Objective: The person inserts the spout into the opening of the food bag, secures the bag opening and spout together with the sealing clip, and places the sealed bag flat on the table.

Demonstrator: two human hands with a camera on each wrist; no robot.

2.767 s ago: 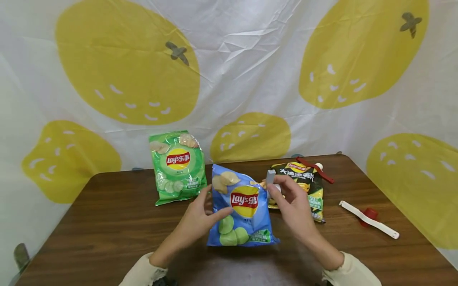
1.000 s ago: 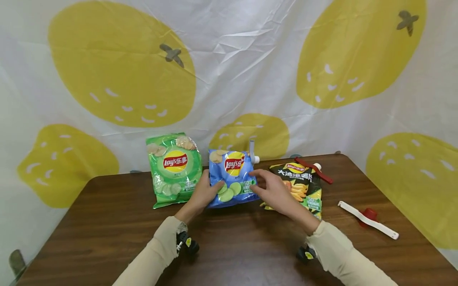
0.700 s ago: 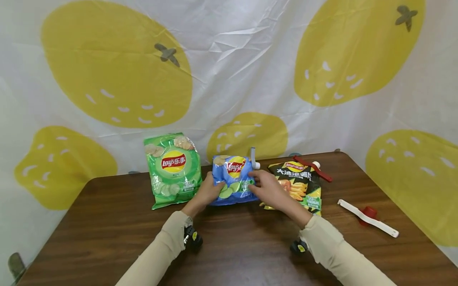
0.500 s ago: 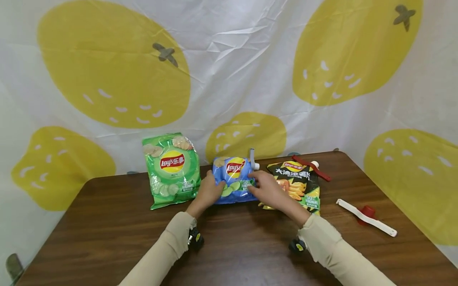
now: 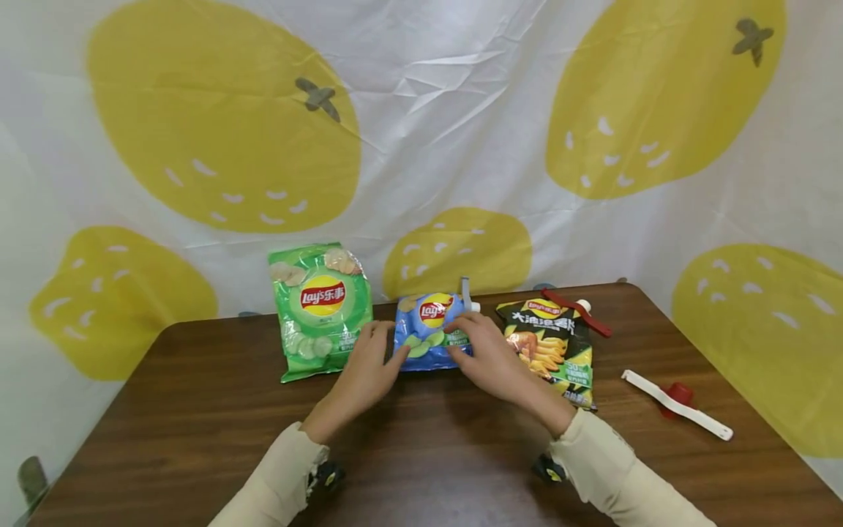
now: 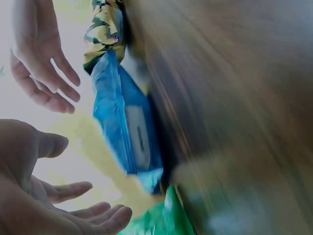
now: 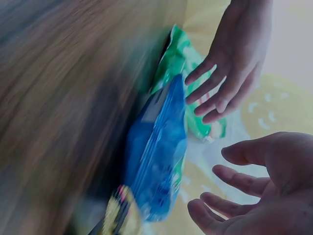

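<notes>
A blue bag of chips (image 5: 431, 326) stands at the table's back, between a green bag of chips (image 5: 320, 322) and a black bag of chips (image 5: 552, 337). At its upper right corner sits a grey bag clip (image 5: 466, 291) with a white cap. My left hand (image 5: 362, 369) is in front of its left side, fingers loosely spread, holding nothing. My right hand (image 5: 495, 359) hovers by its right side with relaxed fingers. In both wrist views, the hands show a gap from the blue bag (image 6: 122, 117).
A red bag clip (image 5: 579, 313) with a white cap lies across the black bag's top. On the right, a white bag clip (image 5: 678, 405) with a red cap (image 5: 681, 394) lies on the wooden table (image 5: 217, 424). A lemon-print cloth (image 5: 435, 146) hangs behind.
The blue bag, with the grey clip on it, went from upright in my hands near the front to the table's back. Both hands have since let go; the left drew back toward me.
</notes>
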